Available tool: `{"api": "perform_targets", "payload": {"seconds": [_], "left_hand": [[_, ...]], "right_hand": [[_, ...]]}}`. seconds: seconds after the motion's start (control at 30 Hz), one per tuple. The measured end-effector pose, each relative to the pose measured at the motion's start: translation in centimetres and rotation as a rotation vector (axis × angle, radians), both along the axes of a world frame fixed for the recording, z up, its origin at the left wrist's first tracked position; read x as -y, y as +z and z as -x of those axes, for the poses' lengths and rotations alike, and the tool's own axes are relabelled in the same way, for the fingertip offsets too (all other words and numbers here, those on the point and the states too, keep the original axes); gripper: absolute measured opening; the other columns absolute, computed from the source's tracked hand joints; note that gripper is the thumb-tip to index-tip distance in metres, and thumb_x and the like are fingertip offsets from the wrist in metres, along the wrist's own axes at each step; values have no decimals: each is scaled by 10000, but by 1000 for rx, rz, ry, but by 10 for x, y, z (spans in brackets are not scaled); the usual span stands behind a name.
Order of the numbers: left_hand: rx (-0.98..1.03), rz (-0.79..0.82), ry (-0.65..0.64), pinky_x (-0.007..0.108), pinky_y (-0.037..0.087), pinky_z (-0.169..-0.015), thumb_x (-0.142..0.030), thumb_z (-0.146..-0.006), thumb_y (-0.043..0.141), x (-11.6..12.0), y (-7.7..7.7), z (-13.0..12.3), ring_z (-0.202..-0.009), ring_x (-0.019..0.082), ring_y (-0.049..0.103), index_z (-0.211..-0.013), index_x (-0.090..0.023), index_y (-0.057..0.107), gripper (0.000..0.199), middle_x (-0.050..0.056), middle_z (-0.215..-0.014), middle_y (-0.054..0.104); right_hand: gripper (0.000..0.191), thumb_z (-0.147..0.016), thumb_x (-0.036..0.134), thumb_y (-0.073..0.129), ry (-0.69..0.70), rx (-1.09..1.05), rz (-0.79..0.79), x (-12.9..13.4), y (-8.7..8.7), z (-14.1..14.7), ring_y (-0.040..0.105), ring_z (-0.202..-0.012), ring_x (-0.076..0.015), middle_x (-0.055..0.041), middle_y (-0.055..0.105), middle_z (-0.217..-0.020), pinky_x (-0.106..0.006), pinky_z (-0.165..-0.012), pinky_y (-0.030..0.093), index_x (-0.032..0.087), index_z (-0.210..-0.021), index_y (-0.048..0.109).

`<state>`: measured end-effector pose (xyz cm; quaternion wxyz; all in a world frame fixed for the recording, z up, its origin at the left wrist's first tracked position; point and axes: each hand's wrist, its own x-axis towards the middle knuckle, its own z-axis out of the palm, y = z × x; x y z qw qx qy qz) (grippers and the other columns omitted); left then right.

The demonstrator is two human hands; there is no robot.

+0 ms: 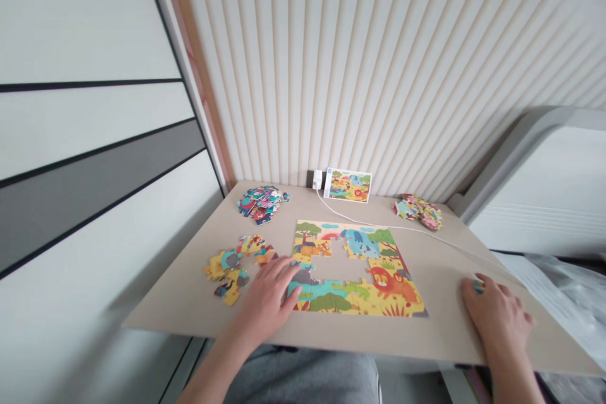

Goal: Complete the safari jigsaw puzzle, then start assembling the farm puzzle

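A ribbed white wall panel [379, 63] rises behind a beige counter [180, 309], with white-and-grey striped panels [85, 139] to the left and a white boxy unit [534, 189] to the right.

The left hand [267, 297] lies palm down, fingers spread apart, across the left edge of a part-built jigsaw puzzle [355, 268], resting on the pieces without gripping any. The right hand [497, 315] sits on the counter's front right area, well apart from the puzzle, its fingertips drawn together around a small teal bit [478, 286]. That bit may be a puzzle piece, but it is too small to tell.

The puzzle lies flat in the middle of the counter, showing a safari scene with a lion, blue elephants and trees, and a large gap at its centre exposes the counter. Just left of the left hand sits a loose cluster of joined pieces [230, 271]. Farther back are a heap of loose pieces [262, 204] and, at the right, a second heap [419, 211]. Between them, a picture card [347, 185] of the same scene leans against the wall beside a white plug [317, 179], whose white cable [402, 228] runs across the counter behind the puzzle.
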<state>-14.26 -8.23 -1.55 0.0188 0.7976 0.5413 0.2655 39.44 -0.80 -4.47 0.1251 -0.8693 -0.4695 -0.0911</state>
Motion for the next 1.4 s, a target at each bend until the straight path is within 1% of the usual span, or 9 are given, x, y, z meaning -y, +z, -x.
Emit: {"api": "perform_targets", "payload": {"seconds": [0.13, 0.3, 0.47, 0.6, 0.7, 0.9, 1.03, 1.3, 1.4], "left_hand": [[-13, -26, 55, 470, 466, -1150, -299, -1015, 523, 16, 4, 25, -1367, 273, 537, -1387, -270, 585, 378, 83, -1449, 590], [-47, -74, 260, 505, 450, -1148, -360, -1013, 526, 38, -15, 90, -1375, 303, 532, -1433, -281, 540, 428, 108, -1504, 540], [-74, -102, 458, 611, 374, -1173, -538, -977, 529, 45, -31, 136, -1476, 407, 403, -1608, -200, 291, 754, 207, -1572, 455], [-45, 16, 437, 567, 382, -1181, -580, -969, 534, 39, -31, 145, -1451, 375, 450, -1627, -191, 233, 822, 195, -1564, 473], [15, 71, 434, 519, 421, -1162, -552, -977, 540, 33, -32, 147, -1388, 339, 530, -1595, -206, 311, 744, 168, -1510, 541], [119, 44, 465, 481, 473, -1107, -534, -971, 551, 27, -38, 155, -1275, 318, 625, -1470, -211, 494, 597, 135, -1403, 641], [182, 42, 479, 465, 488, -1089, -540, -962, 570, 28, -33, 154, -1228, 307, 651, -1412, -212, 544, 558, 124, -1342, 678], [356, -104, 738, 501, 461, -1115, -612, -909, 638, 30, -14, 168, -1224, 325, 649, -1326, -227, 613, 568, 111, -1320, 685], [425, -100, 748, 502, 467, -1114, -613, -895, 658, 22, -12, 170, -1218, 318, 652, -1316, -219, 626, 577, 113, -1306, 692]], "right_hand": [[620, -965, 576, 307, 56, 47, -38, 2, -3, -1, 527, -1277, -434, -175, 560, -1433, -575, -1028, 397, 285, -1439, 580], [618, -971, 569, 280, 146, 88, -20, 5, -3, 4, 524, -1268, -427, -154, 551, -1429, -547, -1029, 404, 294, -1445, 565], [571, -960, 526, 320, 143, 101, -3, 3, -5, 1, 520, -1271, -420, -153, 558, -1421, -557, -1023, 381, 322, -1415, 597], [558, -957, 527, 328, 147, 116, -10, 2, -9, -3, 523, -1266, -412, -148, 566, -1415, -552, -1020, 370, 327, -1386, 622], [557, -951, 535, 330, 137, 112, -11, 2, -11, -4, 516, -1279, -410, -142, 568, -1421, -548, -1014, 372, 327, -1370, 633], [574, -945, 560, 338, 131, 94, 26, 2, -11, -5, 515, -1265, -424, -146, 567, -1424, -562, -1009, 372, 320, -1370, 639], [580, -939, 595, 328, 137, 100, 11, 1, -15, -8, 512, -1275, -415, -132, 564, -1437, -556, -1026, 371, 332, -1340, 654], [587, -904, 610, 336, 112, 76, 34, -4, -24, -19, 514, -1275, -423, -139, 573, -1443, -554, -990, 384, 346, -1322, 653], [569, -899, 594, 350, 130, 87, 35, -4, -25, -21, 524, -1249, -425, -153, 591, -1400, -559, -990, 375, 350, -1305, 665]]}}
